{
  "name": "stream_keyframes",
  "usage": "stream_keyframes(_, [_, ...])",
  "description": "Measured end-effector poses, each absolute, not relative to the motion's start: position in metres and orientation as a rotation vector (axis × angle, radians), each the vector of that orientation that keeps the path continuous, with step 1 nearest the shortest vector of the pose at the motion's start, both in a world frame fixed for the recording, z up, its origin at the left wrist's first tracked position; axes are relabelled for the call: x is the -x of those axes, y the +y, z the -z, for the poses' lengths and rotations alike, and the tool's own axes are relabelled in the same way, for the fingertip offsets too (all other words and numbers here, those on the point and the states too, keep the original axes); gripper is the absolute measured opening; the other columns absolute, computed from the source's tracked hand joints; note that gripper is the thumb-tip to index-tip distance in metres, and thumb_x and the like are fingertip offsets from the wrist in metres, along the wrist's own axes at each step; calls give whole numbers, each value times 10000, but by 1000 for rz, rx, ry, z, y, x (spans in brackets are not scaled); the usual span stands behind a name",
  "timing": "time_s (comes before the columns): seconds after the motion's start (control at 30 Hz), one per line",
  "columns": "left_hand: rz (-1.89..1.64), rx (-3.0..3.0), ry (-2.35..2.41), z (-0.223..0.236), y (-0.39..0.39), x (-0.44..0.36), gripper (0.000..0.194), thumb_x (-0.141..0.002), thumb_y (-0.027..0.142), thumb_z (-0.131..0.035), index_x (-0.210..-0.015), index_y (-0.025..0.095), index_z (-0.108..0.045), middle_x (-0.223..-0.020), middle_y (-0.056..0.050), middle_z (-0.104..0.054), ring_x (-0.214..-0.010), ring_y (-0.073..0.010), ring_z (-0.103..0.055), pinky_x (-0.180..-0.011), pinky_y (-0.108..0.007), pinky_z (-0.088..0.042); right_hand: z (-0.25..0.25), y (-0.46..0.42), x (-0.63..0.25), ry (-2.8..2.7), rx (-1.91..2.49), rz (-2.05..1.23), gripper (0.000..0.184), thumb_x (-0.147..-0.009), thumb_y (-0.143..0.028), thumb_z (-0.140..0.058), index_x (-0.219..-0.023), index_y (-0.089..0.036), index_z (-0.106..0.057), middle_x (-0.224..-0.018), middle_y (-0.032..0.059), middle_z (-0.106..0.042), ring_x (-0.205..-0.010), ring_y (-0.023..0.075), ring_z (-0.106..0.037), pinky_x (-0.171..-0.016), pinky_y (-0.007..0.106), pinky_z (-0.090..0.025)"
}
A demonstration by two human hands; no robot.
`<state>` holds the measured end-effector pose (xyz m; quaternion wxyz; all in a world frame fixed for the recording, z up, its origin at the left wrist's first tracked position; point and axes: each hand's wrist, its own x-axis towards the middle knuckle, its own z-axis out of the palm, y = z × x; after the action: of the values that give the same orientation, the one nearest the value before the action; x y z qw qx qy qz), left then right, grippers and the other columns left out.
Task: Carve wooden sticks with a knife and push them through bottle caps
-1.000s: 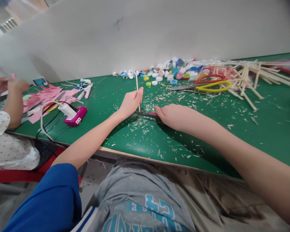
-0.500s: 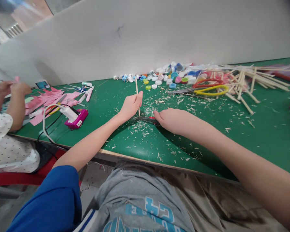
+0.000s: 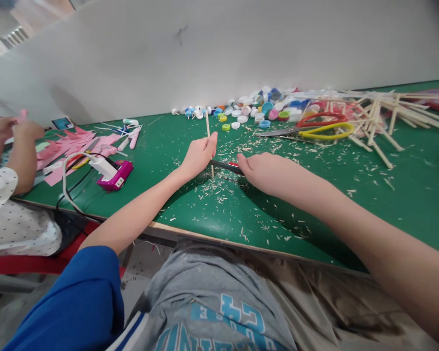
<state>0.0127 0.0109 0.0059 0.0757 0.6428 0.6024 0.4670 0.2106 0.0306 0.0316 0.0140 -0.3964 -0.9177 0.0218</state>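
Observation:
My left hand (image 3: pixel 200 155) is closed around a thin wooden stick (image 3: pixel 208 124), which stands nearly upright with its lower end near the table top. In my right hand (image 3: pixel 263 171) is a utility knife (image 3: pixel 227 166) with a dark blade and a bit of red on its handle. Its blade lies across the stick, just below my left fingers. Pale wood shavings (image 3: pixel 214 195) are scattered under and around both hands.
Bottle caps (image 3: pixel 265 108), scissors with red and yellow handles (image 3: pixel 325 130) and a heap of wooden sticks (image 3: pixel 382 117) lie along the back. At left are a magenta power socket (image 3: pixel 116 176), pink pieces (image 3: pixel 68 148) and another person's hands (image 3: pixel 27 130).
The knife blade has moved up the stick, closer to my left fingers, and my right hand has risen slightly. My left hand still grips the stick.

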Motion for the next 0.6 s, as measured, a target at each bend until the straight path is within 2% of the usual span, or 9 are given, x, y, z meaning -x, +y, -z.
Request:
stream_keyframes(0.37, [-1387,-1905,1841,-6,9,-15,585,-949,592,-336,-510,219,-435,-459,31,-455,-501,-109,-459,-609,-287,-390,-24,36,-211,-2926,1193,-54,641,-988,-404,-69,-1225,-113,-590,-829,156,-612,-666,222,-552,-666,371,-430])
stream_keyframes(0.6, [-1386,-1904,1838,-3,13,-11,566,-964,546,-331,-517,220,-448,-458,32,-459,-506,-109,-471,-617,-286,-394,-23,36,-210,-2891,1243,-60,611,-994,-391,-97,-1199,-122,-606,-850,146,-621,-689,222,-570,-679,372,-440])
